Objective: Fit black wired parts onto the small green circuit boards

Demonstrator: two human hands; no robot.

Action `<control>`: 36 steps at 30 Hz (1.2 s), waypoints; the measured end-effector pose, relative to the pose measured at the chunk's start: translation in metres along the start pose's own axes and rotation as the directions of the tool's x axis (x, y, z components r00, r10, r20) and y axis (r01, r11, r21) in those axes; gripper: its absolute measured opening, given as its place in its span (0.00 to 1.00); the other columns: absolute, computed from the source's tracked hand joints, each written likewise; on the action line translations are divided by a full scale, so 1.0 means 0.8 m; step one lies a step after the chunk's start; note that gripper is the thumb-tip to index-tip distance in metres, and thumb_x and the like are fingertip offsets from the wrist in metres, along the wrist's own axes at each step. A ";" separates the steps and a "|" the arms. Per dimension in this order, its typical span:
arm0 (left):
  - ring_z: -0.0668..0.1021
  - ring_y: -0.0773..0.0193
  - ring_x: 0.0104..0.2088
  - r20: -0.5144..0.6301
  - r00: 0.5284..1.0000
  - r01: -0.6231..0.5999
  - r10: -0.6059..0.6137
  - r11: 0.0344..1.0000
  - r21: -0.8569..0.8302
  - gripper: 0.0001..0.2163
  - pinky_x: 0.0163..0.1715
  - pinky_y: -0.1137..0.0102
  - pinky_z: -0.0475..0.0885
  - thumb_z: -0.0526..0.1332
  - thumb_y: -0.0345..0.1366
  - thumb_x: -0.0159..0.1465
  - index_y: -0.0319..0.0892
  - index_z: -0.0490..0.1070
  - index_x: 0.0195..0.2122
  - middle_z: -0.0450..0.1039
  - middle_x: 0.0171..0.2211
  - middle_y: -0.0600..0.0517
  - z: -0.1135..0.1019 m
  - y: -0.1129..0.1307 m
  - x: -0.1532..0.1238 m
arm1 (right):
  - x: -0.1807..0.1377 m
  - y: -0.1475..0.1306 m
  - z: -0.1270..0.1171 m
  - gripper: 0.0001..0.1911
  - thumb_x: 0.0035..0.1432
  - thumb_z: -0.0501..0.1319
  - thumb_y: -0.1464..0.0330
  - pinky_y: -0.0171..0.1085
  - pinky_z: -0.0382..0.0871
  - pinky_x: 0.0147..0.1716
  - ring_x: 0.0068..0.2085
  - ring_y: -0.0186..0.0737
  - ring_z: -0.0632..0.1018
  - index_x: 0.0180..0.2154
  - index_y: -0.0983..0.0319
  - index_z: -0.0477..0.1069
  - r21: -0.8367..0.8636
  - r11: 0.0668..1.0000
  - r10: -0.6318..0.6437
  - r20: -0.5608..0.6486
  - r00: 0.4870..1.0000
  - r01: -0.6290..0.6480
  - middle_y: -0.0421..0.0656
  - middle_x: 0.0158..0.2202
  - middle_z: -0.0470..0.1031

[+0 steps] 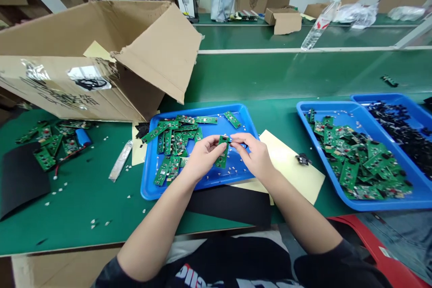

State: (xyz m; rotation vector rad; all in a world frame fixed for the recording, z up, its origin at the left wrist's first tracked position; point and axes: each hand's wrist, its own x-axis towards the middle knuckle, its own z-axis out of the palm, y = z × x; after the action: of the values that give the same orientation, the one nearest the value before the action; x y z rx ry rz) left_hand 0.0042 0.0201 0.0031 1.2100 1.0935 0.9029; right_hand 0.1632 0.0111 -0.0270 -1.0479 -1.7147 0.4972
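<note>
Over the front right part of a blue tray (147, 180), my left hand (206, 153) pinches a green circuit board (222, 158) near its upper end. My right hand (251, 150) meets it from the other side, fingertips closed at the board's top edge, by a small black part. Whether that part is fixed to the board or held in the right fingers is too small to tell. Several more green circuit boards (175, 137) lie loosely piled in the left half of the tray, with small white bits scattered around.
A big open cardboard box (84, 85) stands behind left, its flap reaching toward the tray. Loose boards (54, 141) lie at left. On the right are a tray of boards (337, 202) and a tray of black parts (398, 99). A water bottle (319, 27) leans at the back ledge.
</note>
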 end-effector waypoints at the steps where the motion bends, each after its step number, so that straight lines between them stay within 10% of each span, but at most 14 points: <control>1: 0.72 0.69 0.29 0.004 1.000 -0.011 0.011 1.000 0.024 0.10 0.33 0.73 0.69 0.63 0.38 0.55 0.39 0.74 0.36 0.72 0.29 0.53 0.000 0.000 0.000 | 0.000 0.000 -0.001 0.05 0.62 0.56 0.69 0.36 0.73 0.38 0.35 0.37 0.78 0.39 0.59 0.71 -0.027 1.000 -0.013 -0.008 1.000 0.012 0.42 0.33 0.77; 14: 0.71 0.69 0.25 0.039 0.999 -0.017 0.015 0.998 0.059 0.12 0.19 0.76 0.67 0.61 0.37 0.57 0.38 0.73 0.40 0.71 0.28 0.52 0.010 -0.002 -0.003 | -0.002 -0.005 -0.009 0.04 0.60 0.57 0.71 0.46 0.68 0.50 0.45 0.41 0.73 0.33 0.60 0.69 -0.119 0.993 -0.018 -0.001 1.000 0.018 0.47 0.47 0.63; 36: 0.73 0.71 0.25 -0.010 1.000 0.022 -0.023 0.996 -0.082 0.10 0.20 0.78 0.73 0.62 0.36 0.55 0.37 0.72 0.38 0.71 0.26 0.54 0.020 -0.001 -0.006 | -0.002 -0.011 0.000 0.05 0.61 0.56 0.71 0.41 0.70 0.38 0.37 0.40 0.74 0.32 0.59 0.68 -0.164 0.986 -0.030 -0.086 0.996 0.016 0.42 0.32 0.70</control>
State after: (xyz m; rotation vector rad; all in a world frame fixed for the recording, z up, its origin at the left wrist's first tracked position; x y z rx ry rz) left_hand 0.0181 0.0111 0.0036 1.1243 1.0665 0.9298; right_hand 0.1596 0.0050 -0.0214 -1.1479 -1.7088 0.2944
